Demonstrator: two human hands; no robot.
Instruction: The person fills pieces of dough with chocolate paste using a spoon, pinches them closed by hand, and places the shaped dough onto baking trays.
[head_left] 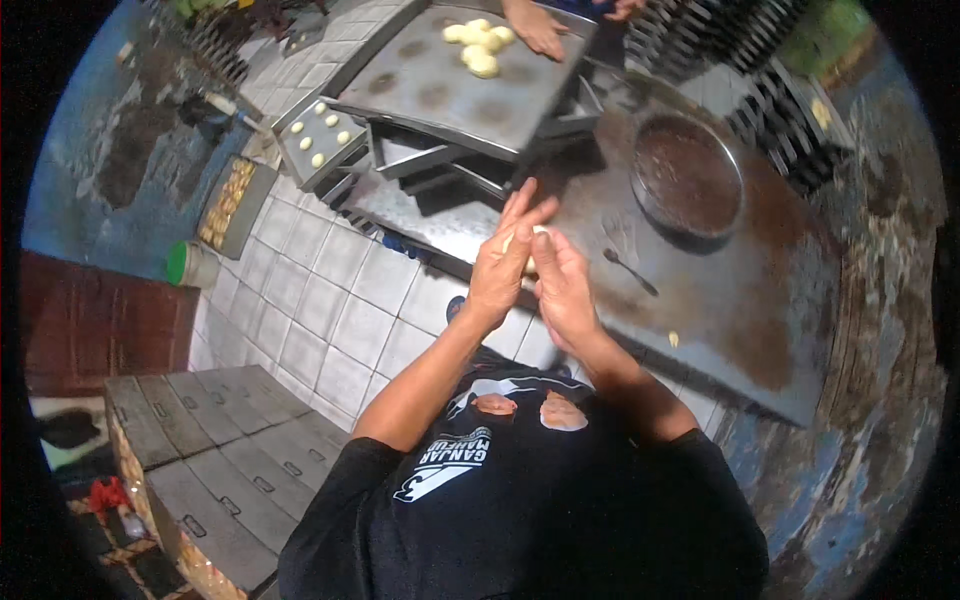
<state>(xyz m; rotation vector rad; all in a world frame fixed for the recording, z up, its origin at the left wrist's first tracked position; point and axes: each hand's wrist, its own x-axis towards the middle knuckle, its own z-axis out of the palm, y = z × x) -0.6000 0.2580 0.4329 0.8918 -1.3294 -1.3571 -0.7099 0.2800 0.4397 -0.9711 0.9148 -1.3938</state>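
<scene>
The left hand (503, 262) and right hand (562, 283) meet palm to palm above the desk (770, 330), fingers straight and pressed together around a pale, soft dough piece (528, 250), only a sliver of which shows between them. The desk is dull grey metal, stained brown. On it sits a round metal pan (688, 176) filled with a dark brown paste, and a small spoon (628, 270) lies near it. Farther back, a flat metal tray (450, 85) carries a cluster of smooth pale dough balls (478, 44), touched by another person's hand (536, 28). A smaller tray (322, 140) holds several little dough pieces.
</scene>
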